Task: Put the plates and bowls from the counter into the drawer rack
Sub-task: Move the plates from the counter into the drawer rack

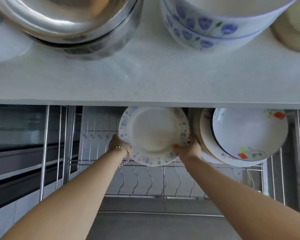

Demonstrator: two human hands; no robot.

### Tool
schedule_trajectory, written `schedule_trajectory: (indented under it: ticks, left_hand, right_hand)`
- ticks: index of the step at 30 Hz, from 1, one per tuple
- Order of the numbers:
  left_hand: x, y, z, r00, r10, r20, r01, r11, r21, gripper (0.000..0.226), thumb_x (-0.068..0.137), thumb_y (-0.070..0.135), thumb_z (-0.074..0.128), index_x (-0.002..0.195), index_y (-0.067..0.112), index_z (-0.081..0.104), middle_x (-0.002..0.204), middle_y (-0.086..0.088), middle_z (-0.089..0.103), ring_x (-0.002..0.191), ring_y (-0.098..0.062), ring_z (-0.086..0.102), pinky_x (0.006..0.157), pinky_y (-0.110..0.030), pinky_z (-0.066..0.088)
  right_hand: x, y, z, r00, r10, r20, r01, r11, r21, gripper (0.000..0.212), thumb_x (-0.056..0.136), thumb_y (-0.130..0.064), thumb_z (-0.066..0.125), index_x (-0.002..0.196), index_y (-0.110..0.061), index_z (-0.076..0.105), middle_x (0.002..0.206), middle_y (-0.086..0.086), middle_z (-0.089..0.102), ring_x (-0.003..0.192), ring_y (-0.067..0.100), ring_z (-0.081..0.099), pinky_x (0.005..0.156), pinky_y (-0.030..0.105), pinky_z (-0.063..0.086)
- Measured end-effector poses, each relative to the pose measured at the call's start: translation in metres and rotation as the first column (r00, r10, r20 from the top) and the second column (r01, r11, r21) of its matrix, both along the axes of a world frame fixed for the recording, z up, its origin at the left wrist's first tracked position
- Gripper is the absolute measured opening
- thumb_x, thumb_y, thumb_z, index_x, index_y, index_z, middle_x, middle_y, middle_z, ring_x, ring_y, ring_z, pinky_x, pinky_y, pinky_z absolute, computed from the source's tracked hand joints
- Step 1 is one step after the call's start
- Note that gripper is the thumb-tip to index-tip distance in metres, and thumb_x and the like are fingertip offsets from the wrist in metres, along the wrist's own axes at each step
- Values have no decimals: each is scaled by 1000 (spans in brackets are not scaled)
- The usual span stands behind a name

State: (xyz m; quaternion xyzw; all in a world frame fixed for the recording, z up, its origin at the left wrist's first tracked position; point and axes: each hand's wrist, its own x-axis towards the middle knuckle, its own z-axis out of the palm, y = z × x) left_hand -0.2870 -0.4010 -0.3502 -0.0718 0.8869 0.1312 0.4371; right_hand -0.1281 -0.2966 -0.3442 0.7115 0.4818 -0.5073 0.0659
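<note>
Fingers (176, 146) of the right hand (189, 149) curled round the plate (153, 135) rim at 4 o'clock, thumb on the face. Left hand (119, 144) gripping the rim at 8 o'clock, fingertips hidden behind. Held on edge, face toward the camera, width running 9 to 3, above the rack (145, 181), top tucked just under the desk (145, 80) edge at 12. Cannot tell whether touching the wires. Close at 3, a stack (249, 135) of upright plates, right knuckles near it. Open room at 9 over bare slots; free prongs at 6. Up on the desk, steel bowls (68, 23) at 11, flowered bowls (206, 26) at 1.
</note>
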Motion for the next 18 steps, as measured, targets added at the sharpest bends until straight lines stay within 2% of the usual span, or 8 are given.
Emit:
schedule_trajectory:
  ticks: [3, 7, 11, 14, 16, 18]
  left_hand:
    - [-2, 11, -5, 997, -71, -32, 69, 996, -61, 52, 85, 1, 59, 133, 2, 39, 137, -19, 48, 124, -34, 51, 100, -36, 43]
    - [-2, 22, -7, 992, -89, -92, 83, 994, -69, 49, 89, 3, 49, 137, 8, 36, 139, -23, 35, 121, -41, 50, 100, -38, 42]
    - [-7, 18, -12, 984, -137, -114, 126, 987, -105, 50, 88, 8, 49, 136, 15, 39, 137, -22, 33, 120, -44, 47, 99, -42, 43]
    - [-9, 14, -11, 966, -216, -142, 212, 976, -47, 64, 86, 6, 49, 144, 23, 27, 136, -19, 39, 125, -40, 42, 101, -40, 40]
    - [-12, 12, -14, 991, -112, -73, 119, 986, 112, 68, 83, 6, 53, 145, 19, 28, 132, -13, 51, 120, -34, 52, 95, -36, 45]
    - [-17, 15, -15, 992, 113, 47, -121, 969, 217, 56, 82, 12, 60, 134, 10, 41, 124, -13, 59, 109, -33, 60, 89, -36, 50]
  right_hand:
    - [-7, -8, -7, 995, -79, 57, 76, 996, 38, 48, 70, -9, 67, 117, -4, 58, 114, 14, 65, 107, 32, 61, 84, 32, 48]
    - [-17, -13, -12, 974, -190, 122, 187, 982, 34, 39, 70, -15, 67, 107, -3, 66, 108, 16, 69, 102, 32, 63, 79, 30, 48]
    - [-20, -13, -13, 972, -191, 140, 194, 981, -8, 39, 74, -14, 68, 112, -5, 63, 113, 13, 68, 111, 30, 60, 90, 32, 47]
    - [-21, -17, -15, 970, -202, 133, 208, 978, -30, 45, 72, -18, 68, 116, -15, 59, 115, 13, 65, 114, 32, 56, 96, 34, 47]
    - [-21, -18, -16, 969, -222, 108, 228, 973, -43, 47, 77, -15, 65, 123, -15, 54, 119, 10, 64, 113, 31, 57, 93, 32, 45]
    - [-24, -18, -16, 958, -280, 55, 284, 957, -62, 53, 83, -9, 58, 134, -12, 44, 127, 10, 60, 115, 31, 57, 93, 32, 44]
